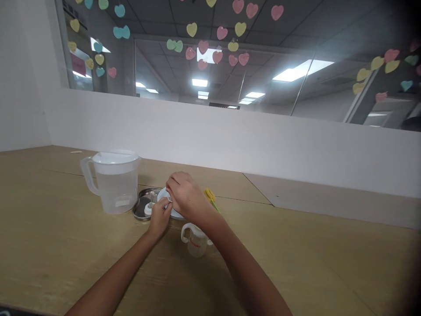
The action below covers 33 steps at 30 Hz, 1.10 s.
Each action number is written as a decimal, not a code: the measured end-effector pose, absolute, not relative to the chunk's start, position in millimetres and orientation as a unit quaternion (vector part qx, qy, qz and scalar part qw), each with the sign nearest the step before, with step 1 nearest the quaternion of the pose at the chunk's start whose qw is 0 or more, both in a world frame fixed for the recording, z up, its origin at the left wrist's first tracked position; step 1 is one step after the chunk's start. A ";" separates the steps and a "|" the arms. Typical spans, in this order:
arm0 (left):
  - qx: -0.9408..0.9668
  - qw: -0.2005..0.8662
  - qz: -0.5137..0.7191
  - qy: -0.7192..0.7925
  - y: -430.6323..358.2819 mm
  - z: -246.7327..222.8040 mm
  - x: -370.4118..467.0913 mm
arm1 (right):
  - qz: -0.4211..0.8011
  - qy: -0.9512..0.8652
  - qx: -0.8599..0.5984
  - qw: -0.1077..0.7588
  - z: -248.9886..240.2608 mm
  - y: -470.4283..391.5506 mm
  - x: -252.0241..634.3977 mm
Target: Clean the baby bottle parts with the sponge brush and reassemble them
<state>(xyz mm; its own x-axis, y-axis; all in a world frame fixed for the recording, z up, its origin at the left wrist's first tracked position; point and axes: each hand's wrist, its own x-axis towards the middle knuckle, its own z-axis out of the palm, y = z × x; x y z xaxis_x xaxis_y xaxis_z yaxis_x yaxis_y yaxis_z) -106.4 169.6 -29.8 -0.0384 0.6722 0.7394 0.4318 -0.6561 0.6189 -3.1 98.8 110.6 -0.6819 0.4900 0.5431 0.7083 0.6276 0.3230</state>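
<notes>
I see both hands meeting over white lid (174, 214) at table (66, 245) centre. Right hand (184, 195) curled on lid top; left hand (159, 217) pinching small part at lid's 9 o'clock. Cup (194, 240) at 6, jug (113, 180) at 9. Judgement: brace lid, keep pinch light.

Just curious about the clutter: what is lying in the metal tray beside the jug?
The tray holds a small white cap-like piece and the edge of a pale round lid. The hands cover the rest.

Translucent plastic jug (113, 181), shiny metal tray (142, 206), matt wood-look table (49, 245).
</notes>
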 end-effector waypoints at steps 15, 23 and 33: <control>0.689 0.118 0.598 0.393 166.2 -27.4 -103.6 | -0.250 -0.863 -0.279 0.339 121.0 87.0 3.0; 0.696 0.126 0.595 0.382 167.1 -29.0 -102.7 | -0.249 -0.850 -0.267 0.379 126.7 79.6 2.2; 0.707 0.106 0.576 0.397 168.8 -30.2 -101.6 | -0.215 -0.848 -0.275 0.398 131.7 72.6 5.1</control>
<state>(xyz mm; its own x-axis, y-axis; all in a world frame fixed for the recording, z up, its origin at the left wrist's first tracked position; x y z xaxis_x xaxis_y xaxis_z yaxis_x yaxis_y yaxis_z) -101.6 168.8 -30.2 0.0224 0.6834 0.7297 0.4389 -0.6626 0.6070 5.1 72.6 131.7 -0.5318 0.2947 0.7940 0.6375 0.7565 0.1462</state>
